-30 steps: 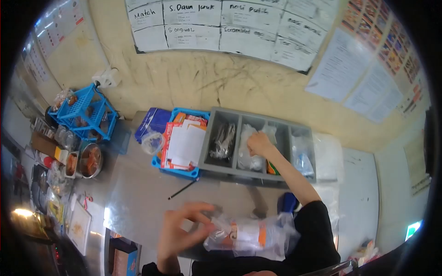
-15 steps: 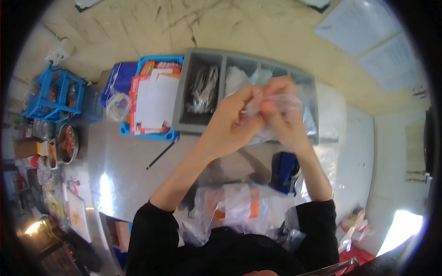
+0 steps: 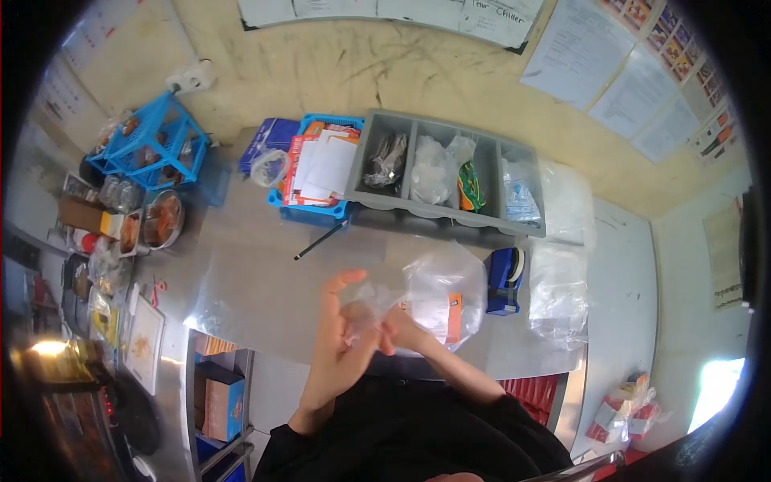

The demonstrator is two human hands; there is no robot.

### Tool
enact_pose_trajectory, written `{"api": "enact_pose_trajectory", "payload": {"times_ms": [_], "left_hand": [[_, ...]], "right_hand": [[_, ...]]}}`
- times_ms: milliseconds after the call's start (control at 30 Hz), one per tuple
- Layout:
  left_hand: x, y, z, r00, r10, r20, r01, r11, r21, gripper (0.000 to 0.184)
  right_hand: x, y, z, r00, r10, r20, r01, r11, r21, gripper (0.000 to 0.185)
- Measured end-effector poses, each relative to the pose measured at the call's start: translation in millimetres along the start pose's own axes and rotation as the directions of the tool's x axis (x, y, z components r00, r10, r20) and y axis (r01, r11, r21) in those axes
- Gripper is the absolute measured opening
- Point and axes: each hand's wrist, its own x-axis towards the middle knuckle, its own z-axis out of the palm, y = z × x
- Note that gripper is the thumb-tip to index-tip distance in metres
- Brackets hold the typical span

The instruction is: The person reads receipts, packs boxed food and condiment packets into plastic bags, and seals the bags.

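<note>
A clear plastic bag (image 3: 474, 269) lies on the metal worktop, with an orange-and-white printed sheet or packet (image 3: 434, 315) showing through it. Its gathered end is between my hands. My left hand (image 3: 333, 341) is curled around thin clear plastic, the index finger reaching outward and the thumb bent in. Right beside it, my right hand (image 3: 405, 331) pinches the same bunched plastic. Motion blur hides the exact fingertip contact. To the right of the bag stands a blue tape dispenser (image 3: 503, 289) with a roll of tape.
A grey divided bin (image 3: 369, 195) holding plastic bags and wrapped cutlery stands at the back. Left of it is a blue basket (image 3: 325, 213) with papers; a black pen (image 3: 320, 242) lies in front. Stacked clear bags (image 3: 558, 289) lie right; a blue rack (image 3: 152, 149) stands far left.
Both hands have come down from in front of the grey bin towards my body, and to the left. The bag now lies farther onto the worktop. My head view has tilted up.
</note>
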Motion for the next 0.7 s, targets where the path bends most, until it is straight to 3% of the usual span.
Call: {"api": "enact_pose_trajectory", "payload": {"times_ms": [67,100,133,167,200,233,267,300,333,367,400,433,467,500,533,600,633,667,700], "left_hand": [[-16.0,12.9,8.3,0.994,0.082,0.079,-0.088,0.993,0.077,0.046],[-22.4,14.2,0.3,0.992,0.097,0.081,-0.104,0.991,0.087,0.046],[-28.8,13.3,-12.8,0.988,0.087,0.124,-0.108,0.979,0.172,0.041],[-36.2,12.3,-24.5,0.985,0.064,0.158,-0.103,0.963,0.248,0.036],[-42.4,12.7,-36.4,0.987,0.068,0.146,-0.101,0.966,0.237,0.036],[-46.4,13.4,-48.6,0.993,0.077,0.084,-0.104,0.918,0.383,0.029],[-48.9,13.9,-54.6,0.995,0.096,0.030,-0.097,0.845,0.526,0.022],[-51.5,14.9,-50.3,0.992,0.119,-0.033,-0.082,0.831,0.550,0.012],[-52.1,15.4,-39.0,0.991,0.126,-0.037,-0.086,0.835,0.543,0.012],[-51.6,15.1,-21.5,0.979,0.193,0.069,-0.197,0.794,0.575,0.012],[-52.4,13.1,-5.1,0.952,0.249,0.177,-0.305,0.746,0.592,0.013],[-53.6,10.0,9.4,0.952,0.249,0.178,-0.306,0.752,0.584,0.013],[-53.5,7.2,22.5,0.900,0.301,0.316,-0.435,0.678,0.592,0.021],[-50.9,6.2,28.2,0.825,0.340,0.451,-0.561,0.589,0.582,0.031],[-49.0,7.0,22.5,0.822,0.337,0.459,-0.565,0.585,0.582,0.031],[-49.7,4.0,9.7,0.809,0.461,0.364,-0.587,0.611,0.532,0.052],[-51.8,-14.1,15.6,0.903,0.335,0.269,-0.424,0.596,0.682,0.067],[-52.9,-70.4,21.6,0.934,0.257,0.248,-0.346,0.480,0.806,0.067],[-59.1,-137.0,26.0,0.962,0.183,0.204,-0.258,0.351,0.900,0.068]], "right_hand": [[8.2,37.8,16.9,0.990,0.048,0.129,-0.074,0.975,0.208,0.027],[10.3,32.1,11.7,0.971,0.137,0.196,-0.103,0.979,-0.174,0.023],[-5.4,-16.9,-10.7,0.953,0.015,0.302,0.137,0.869,-0.475,0.019],[-21.1,-66.8,-33.0,0.910,-0.107,0.401,0.375,0.626,-0.684,0.016],[-43.3,-43.7,-51.1,0.904,-0.317,0.288,0.421,0.529,-0.737,0.019],[-65.2,-118.1,-88.4,0.896,0.193,0.400,0.274,0.469,-0.840,0.024],[-77.7,-165.9,-108.1,0.909,0.337,0.245,0.102,0.390,-0.915,0.028],[-90.2,-213.9,-127.8,0.880,0.467,0.080,-0.057,0.273,-0.960,0.032],[-101.6,-228.2,-144.0,0.917,0.398,-0.032,-0.142,0.250,-0.958,0.033],[-100.4,-238.6,-131.2,0.914,0.403,-0.033,-0.140,0.239,-0.961,0.033],[-95.4,-245.9,-105.4,0.979,0.191,0.065,-0.018,0.402,-0.915,0.030],[-93.6,-248.3,-85.5,0.991,-0.045,0.126,0.131,0.528,-0.839,0.029],[-91.9,-234.6,-77.1,0.992,-0.041,0.122,0.125,0.523,-0.843,0.029],[-82.2,-218.1,-71.2,0.962,-0.149,0.229,0.272,0.619,-0.737,0.028],[-76.6,-208.6,-68.1,0.910,-0.272,0.313,0.411,0.690,-0.595,0.028],[-95.7,-220.8,-85.2,0.928,-0.255,0.272,0.369,0.720,-0.587,0.023],[-101.4,-226.6,-86.1,0.956,-0.224,0.189,0.293,0.733,-0.614,0.023],[-106.8,-226.7,-86.5,0.977,-0.187,0.104,0.210,0.745,-0.633,0.023],[-115.9,-216.6,-84.5,0.971,-0.170,0.166,0.238,0.724,-0.647,0.035]]}}
